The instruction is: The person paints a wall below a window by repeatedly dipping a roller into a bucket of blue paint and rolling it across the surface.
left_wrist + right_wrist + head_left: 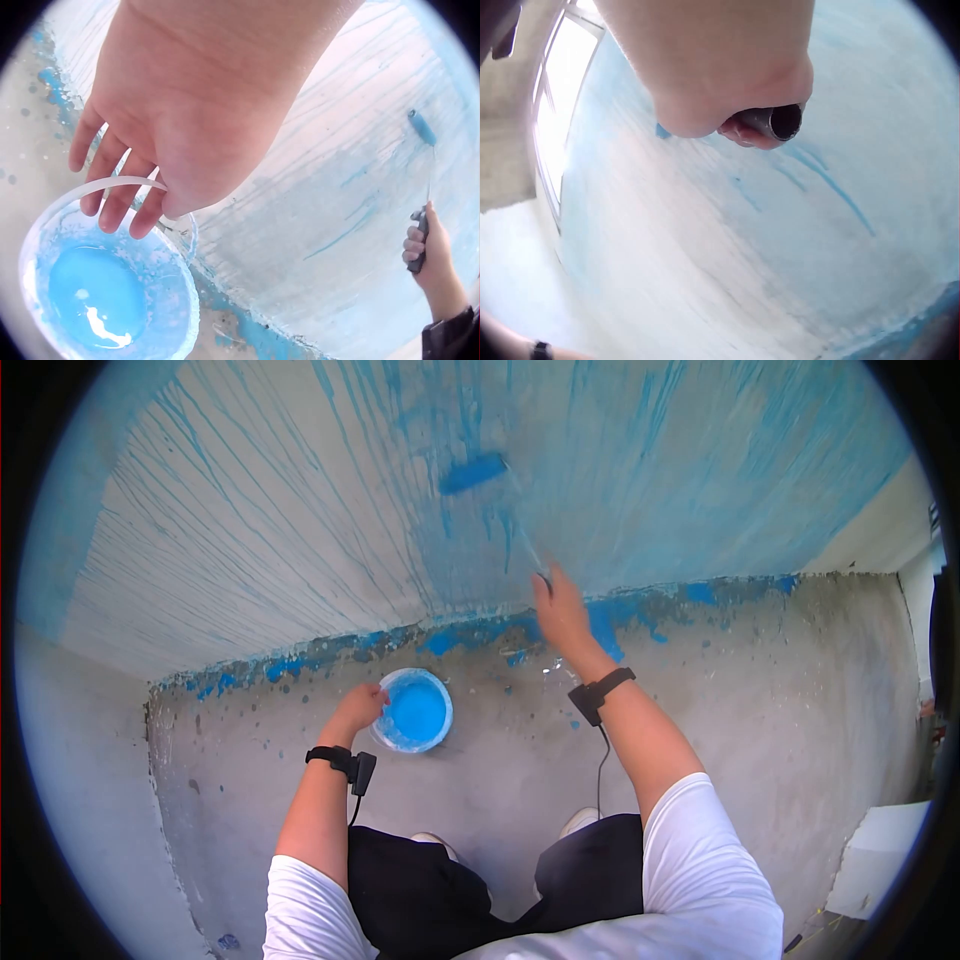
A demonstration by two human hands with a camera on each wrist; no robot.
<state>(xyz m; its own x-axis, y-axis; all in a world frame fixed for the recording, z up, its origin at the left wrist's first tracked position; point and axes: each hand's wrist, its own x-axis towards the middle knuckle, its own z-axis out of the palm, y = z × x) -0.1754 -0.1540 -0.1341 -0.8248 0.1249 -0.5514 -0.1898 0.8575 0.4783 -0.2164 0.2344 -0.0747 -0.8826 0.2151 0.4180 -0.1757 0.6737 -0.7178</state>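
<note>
My right hand point(565, 615) grips the handle of a paint roller point(474, 474), its fingers wrapped round the dark grip. The blue roller sleeve lies against the wall, with wet paint drips below it. In the right wrist view, the hollow end of the roller handle point(784, 122) sticks out of the fist. My left hand point(360, 707) is at the left rim of a white bucket point(447, 726) of bright blue paint point(417, 710). Seen from the left wrist, the bucket's white handle point(124, 181) passes across the fingers and under the thumb, which pinches it.
The wall point(640, 480) carries blue streaks and thin wash. Peeling blue paint runs along its foot, where it meets the grey, spotted floor point(730, 700). Two shoes stand close to the bucket. A white board point(880, 855) lies at the right; a bright window point(562, 97) shows too.
</note>
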